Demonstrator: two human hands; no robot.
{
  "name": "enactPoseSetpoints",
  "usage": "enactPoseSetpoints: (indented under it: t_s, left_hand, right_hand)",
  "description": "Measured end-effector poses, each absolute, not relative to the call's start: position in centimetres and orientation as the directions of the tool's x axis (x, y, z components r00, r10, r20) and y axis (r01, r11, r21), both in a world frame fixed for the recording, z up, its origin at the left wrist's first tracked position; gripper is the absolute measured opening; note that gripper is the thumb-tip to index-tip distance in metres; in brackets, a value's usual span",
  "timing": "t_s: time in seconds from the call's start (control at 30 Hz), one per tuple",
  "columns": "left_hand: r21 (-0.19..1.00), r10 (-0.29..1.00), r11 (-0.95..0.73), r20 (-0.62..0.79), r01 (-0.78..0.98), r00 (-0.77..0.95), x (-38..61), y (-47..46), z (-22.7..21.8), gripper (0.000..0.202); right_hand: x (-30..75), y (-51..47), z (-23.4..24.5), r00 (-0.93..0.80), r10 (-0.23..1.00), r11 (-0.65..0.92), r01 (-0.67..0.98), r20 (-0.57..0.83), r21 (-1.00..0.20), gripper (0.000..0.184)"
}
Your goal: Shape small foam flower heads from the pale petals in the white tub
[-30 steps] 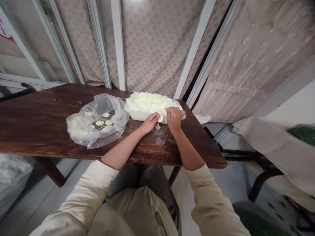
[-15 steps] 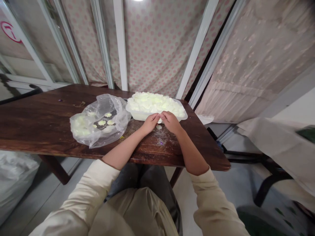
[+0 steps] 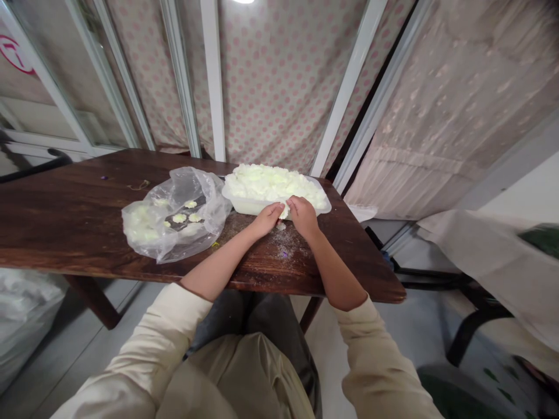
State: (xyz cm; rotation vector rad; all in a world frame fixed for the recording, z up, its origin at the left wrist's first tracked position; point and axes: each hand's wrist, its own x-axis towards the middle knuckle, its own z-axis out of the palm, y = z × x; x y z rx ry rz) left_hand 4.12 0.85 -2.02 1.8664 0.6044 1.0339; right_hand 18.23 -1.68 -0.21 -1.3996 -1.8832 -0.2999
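Note:
My left hand (image 3: 267, 220) and my right hand (image 3: 303, 216) meet at the front edge of a white plastic tub (image 3: 248, 206). Between their fingertips is a small pale flower-shaped piece (image 3: 285, 212), pinched from both sides. Heaped above the tub's rim lie many similar pale yellow-white pieces (image 3: 271, 181). Just below my hands, one more pale piece (image 3: 281, 226) rests on the table. A clear plastic bag (image 3: 213, 195) lies open to the left, with several of these flower-shaped pieces (image 3: 179, 218) in it.
The dark wooden table (image 3: 87, 233) carries whitish crumbs (image 3: 283, 247) and a tiny purple bit in front of me. Polka-dot curtains (image 3: 279, 87) behind glass frames stand at its back. A large whitish bag (image 3: 26, 320) sits on the floor at left, a black chair frame (image 3: 467, 326) at right.
My right hand has shifted slightly away from the left, and more of the pale flower-shaped piece shows between them. The whole view has drifted a little.

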Motion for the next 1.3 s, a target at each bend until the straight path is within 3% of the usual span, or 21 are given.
enactPoseSetpoints:
  t_s: [0.13, 0.3, 0.47, 0.6, 0.87, 1.2, 1.3]
  left_hand:
    - [0.879, 0.702, -0.476, 0.392, -0.018, 0.594, 4.0, 0.6, -1.9, 0.034]
    - [0.879, 0.733, -0.478, 0.400, -0.002, 0.550, 3.9, 0.2, -1.6, 0.033]
    - [0.904, 0.777, -0.415, 0.413, -0.108, 0.474, 4.3, 0.6, -1.7, 0.025]
    - [0.919, 0.816, -0.349, 0.395, -0.184, 0.421, 4.5, 0.9, -1.8, 0.018]
    - [0.930, 0.824, -0.337, 0.366, -0.144, 0.432, 4.3, 0.5, -1.4, 0.016]
    - [0.937, 0.830, -0.342, 0.339, -0.077, 0.443, 4.2, 0.5, -1.6, 0.029]
    - [0.946, 0.830, -0.317, 0.309, -0.063, 0.464, 4.2, 0.4, -1.5, 0.020]
  right_hand:
    - [19.9, -1.3, -0.1, 0.089, 0.672, 0.268, 0.896, 0.735, -0.354, 0.032]
    - [21.3, -0.6, -0.2, 0.169, 0.631, 0.374, 0.789, 0.757, -0.487, 0.033]
    - [20.7, -0.5, -0.3, 0.103, 0.594, 0.535, 0.691, 0.798, -0.487, 0.026]
    - [20.0, -0.4, -0.6, 0.037, 0.669, 0.558, 0.635, 0.742, -0.534, 0.022]
    - [19.4, -1.3, -0.3, -0.088, 0.737, 0.535, 0.682, 0.670, -0.499, 0.026]
    - [19.5, -0.8, -0.8, -0.128, 0.787, 0.562, 0.554, 0.603, -0.615, 0.016]
    - [19.5, -0.7, -0.9, -0.131, 0.784, 0.572, 0.535, 0.607, -0.622, 0.014]
